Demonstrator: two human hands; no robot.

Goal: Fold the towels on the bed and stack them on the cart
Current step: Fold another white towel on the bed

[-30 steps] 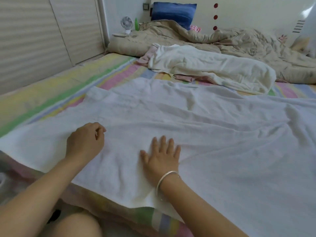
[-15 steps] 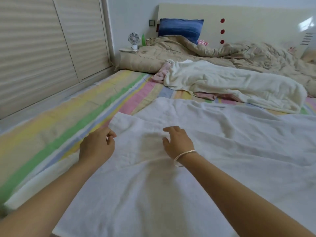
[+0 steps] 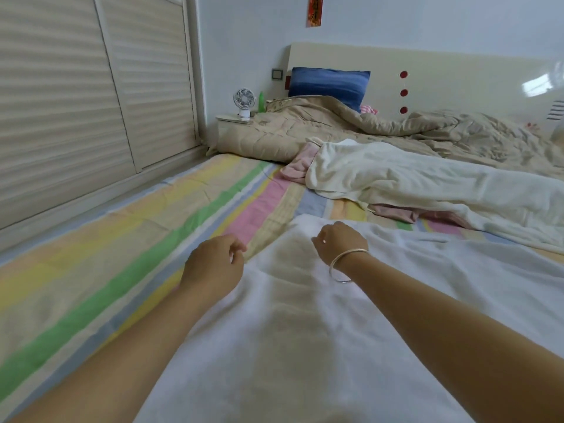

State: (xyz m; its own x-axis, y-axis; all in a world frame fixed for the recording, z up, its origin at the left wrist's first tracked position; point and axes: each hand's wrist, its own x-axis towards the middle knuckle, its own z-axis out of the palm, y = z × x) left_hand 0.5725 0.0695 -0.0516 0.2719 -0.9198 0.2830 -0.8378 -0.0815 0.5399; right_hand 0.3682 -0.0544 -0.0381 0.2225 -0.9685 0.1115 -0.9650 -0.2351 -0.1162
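A large white towel [image 3: 305,346] lies spread almost flat across the near part of the bed, over a pastel striped sheet [image 3: 122,270]. Its surface is softly rumpled, and its far left corner reaches just past the two hands. The left hand [image 3: 213,265] hovers at the towel's left edge with fingers curled and thumb close to the forefinger; whether it pinches the fabric cannot be told. The right hand [image 3: 340,242], with one silver bangle [image 3: 346,254] at the wrist, has its fingers bent down over the towel near the far corner, and any grip there cannot be told either. Farther up the bed lies a second towel, a cream towel [image 3: 427,184], crumpled in a long heap. Pink cloth [image 3: 297,169] shows from under it at two spots; whether that is one piece or two is unclear. Behind these lie one beige quilt [image 3: 305,129] and one blue pillow [image 3: 329,83] against a headboard [image 3: 457,77] bearing three red dots [image 3: 403,93]. One small white fan [image 3: 244,100] and one green bottle [image 3: 261,102] stand in the corner.
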